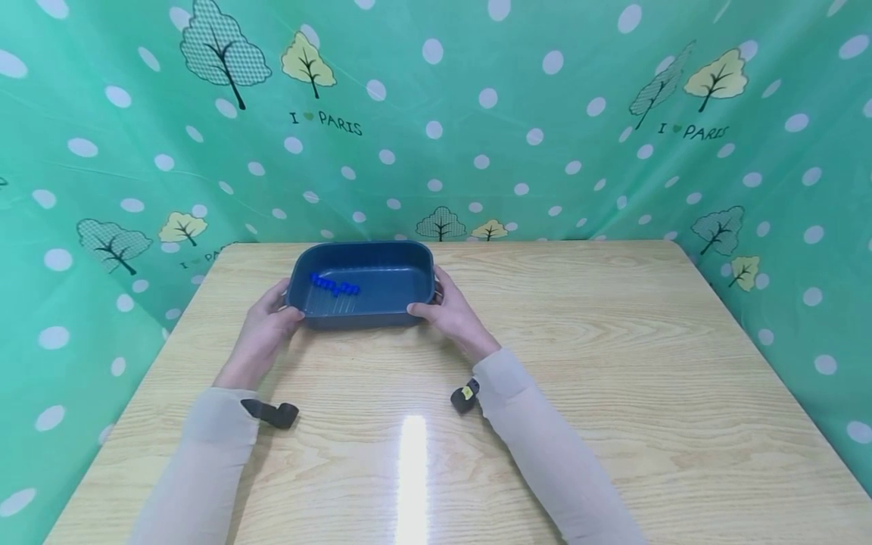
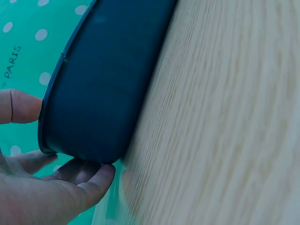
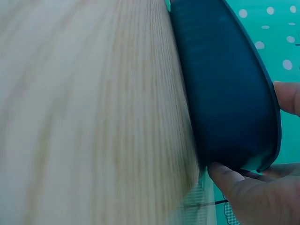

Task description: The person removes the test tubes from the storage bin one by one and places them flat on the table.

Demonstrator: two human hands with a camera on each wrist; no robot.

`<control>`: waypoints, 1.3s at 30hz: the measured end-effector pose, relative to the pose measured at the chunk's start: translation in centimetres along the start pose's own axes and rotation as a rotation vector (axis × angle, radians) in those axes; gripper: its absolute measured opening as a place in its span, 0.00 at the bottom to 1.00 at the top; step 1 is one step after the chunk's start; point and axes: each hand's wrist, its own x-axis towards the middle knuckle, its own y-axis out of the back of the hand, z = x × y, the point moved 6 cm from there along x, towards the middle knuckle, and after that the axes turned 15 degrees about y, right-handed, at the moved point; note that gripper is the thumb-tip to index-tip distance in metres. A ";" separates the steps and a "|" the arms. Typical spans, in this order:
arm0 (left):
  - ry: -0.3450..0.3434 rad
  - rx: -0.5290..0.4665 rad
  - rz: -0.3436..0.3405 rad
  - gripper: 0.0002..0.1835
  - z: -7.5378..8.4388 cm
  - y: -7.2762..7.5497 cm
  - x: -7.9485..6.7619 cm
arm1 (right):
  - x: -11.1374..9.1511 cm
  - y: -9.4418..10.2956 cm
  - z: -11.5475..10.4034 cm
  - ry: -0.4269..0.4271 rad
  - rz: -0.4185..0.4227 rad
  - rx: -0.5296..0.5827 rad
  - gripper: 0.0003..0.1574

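A dark blue rectangular basin (image 1: pixel 364 321) with rounded corners is held at both ends near the far side of the table. Inside, toward its left, lie several small bright blue pieces (image 1: pixel 334 285) in a row; their kind is too small to tell. My left hand (image 1: pixel 267 322) grips the left end, thumb at the rim and fingers against the side wall, as the left wrist view also shows (image 2: pixel 51 187). At the opposite end my right hand (image 1: pixel 453 309) grips likewise, its thumb on the near rim. In the right wrist view, fingertips (image 3: pixel 225 177) touch the basin's lower edge.
The light wood table (image 1: pixel 579 363) extends to the right and toward me. A green dotted curtain (image 1: pixel 477 113) with printed trees hangs behind and along both sides. Small black cameras, left (image 1: pixel 272 413) and right (image 1: pixel 465 397), are strapped to my wrists.
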 end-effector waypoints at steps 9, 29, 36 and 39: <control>-0.014 0.018 0.004 0.41 0.0 -0.4 0.1 | 0.0 0.4 0.5 0.004 0.013 -0.018 0.59; -0.031 0.030 0.002 0.41 -0.1 -1.3 0.3 | -0.4 1.2 0.9 0.014 0.062 -0.003 0.60; -0.029 0.050 0.012 0.42 -0.1 -1.5 0.5 | -0.6 1.7 1.2 0.003 0.071 -0.032 0.60; -0.031 0.051 0.013 0.42 -0.1 -1.7 0.6 | -0.7 1.9 1.1 -0.006 0.075 -0.052 0.60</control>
